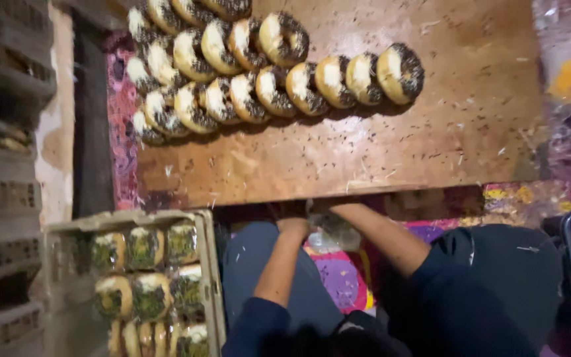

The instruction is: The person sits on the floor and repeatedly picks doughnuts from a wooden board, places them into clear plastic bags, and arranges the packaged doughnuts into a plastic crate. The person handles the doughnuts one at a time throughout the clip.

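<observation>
Head view: plastic bag (335,228) under both hands' fingers (299,225)

Dim light; stacked grey crates (1,165) at nine o'clock, patterned pink-purple floor covering (121,119) at ten, peeling wall (54,145) between.

Pale cream rings (279,66) are showing dark speckled tops on the scuffed brown board (431,132), while at seven o'clock a beige crate (209,264) is showing green-topped ones (143,277), above dark blue sleeves (444,291).
</observation>
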